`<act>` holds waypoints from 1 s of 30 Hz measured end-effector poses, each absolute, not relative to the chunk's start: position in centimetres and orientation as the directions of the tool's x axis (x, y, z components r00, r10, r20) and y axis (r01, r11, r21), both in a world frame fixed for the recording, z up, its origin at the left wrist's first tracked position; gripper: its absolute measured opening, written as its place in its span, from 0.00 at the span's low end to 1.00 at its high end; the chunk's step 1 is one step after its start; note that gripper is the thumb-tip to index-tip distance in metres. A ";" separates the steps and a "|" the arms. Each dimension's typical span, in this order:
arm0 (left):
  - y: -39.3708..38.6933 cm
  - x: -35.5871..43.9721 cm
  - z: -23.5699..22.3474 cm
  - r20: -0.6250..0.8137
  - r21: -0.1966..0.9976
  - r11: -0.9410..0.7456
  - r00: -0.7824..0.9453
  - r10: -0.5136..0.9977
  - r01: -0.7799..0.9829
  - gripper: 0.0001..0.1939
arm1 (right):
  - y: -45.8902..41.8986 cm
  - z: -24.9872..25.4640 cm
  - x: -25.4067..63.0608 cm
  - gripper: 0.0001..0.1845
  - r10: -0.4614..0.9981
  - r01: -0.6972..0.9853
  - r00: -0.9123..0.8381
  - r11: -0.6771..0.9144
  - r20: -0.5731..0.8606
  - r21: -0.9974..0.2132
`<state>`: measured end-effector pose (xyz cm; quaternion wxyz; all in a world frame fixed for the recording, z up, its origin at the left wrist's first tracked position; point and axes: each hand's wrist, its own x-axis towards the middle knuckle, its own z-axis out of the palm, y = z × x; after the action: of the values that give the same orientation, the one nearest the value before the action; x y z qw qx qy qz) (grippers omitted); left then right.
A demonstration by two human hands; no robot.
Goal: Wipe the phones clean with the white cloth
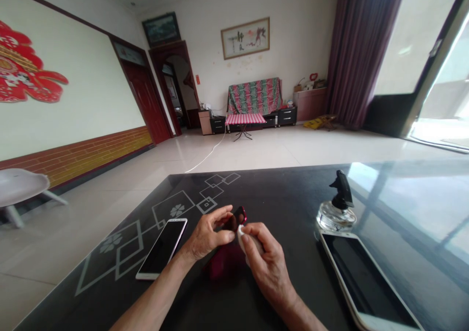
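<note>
Between the thumb and fingers of my left hand [212,233] is a dark, glossy thing with a shiny red edge [242,214]. It stands tilted over the black table, and its lower part blends into a dark magenta patch, so its kind is unclear. My right hand [267,258] is closed around a small white wad [240,231], likely cloth or tissue, held close against the dark thing. Most of the wad is hidden in the fingers. A white phone [163,248] lies left of my left hand, dark screen up.
On the right of the black table [293,199], a clear spray bottle [336,216] with a black trigger head stands behind a larger white-framed device [366,277]. Beyond the table are a small folding table [245,119], a white chair [22,187] and a tiled floor.
</note>
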<state>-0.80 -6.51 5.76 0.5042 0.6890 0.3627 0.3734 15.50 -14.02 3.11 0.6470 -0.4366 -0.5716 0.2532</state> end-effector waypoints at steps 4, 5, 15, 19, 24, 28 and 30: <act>-7.0 -0.6 5.9 0.164 0.950 -0.273 0.504 0.848 0.150 0.38 | -13.6 2.9 15.9 0.12 0.848 0.127 0.302 0.417 0.436 -0.900; -7.2 -0.4 5.9 0.176 0.943 -0.295 0.519 0.836 0.156 0.38 | -13.4 2.8 16.2 0.13 0.850 0.108 0.328 0.401 0.413 -0.910; -7.9 0.0 6.3 0.189 0.815 -0.489 0.654 0.733 0.312 0.42 | -11.8 1.5 18.7 0.11 0.708 0.448 0.402 0.401 0.581 -0.799; -7.2 -0.6 5.5 0.230 0.696 -0.560 0.600 0.766 0.449 0.42 | -11.4 1.1 19.0 0.08 0.651 0.594 0.331 0.420 0.684 -0.687; -6.8 -0.8 4.7 0.241 0.597 -0.597 0.590 0.770 0.536 0.44 | -11.1 0.3 19.2 0.07 0.677 0.643 0.258 0.412 0.690 -0.645; -6.8 -0.7 4.7 0.257 0.556 -0.635 0.616 0.745 0.536 0.44 | -11.1 0.0 19.2 0.08 0.704 0.670 0.229 0.387 0.673 -0.633; -6.8 -0.8 4.9 0.269 0.548 -0.654 0.631 0.728 0.521 0.44 | -11.1 0.0 19.2 0.08 0.709 0.690 0.227 0.367 0.668 -0.624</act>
<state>-0.82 -6.79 4.93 0.2146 0.8771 0.3561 0.2406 19.23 -11.13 0.02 0.5451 -0.5624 -0.6216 0.0089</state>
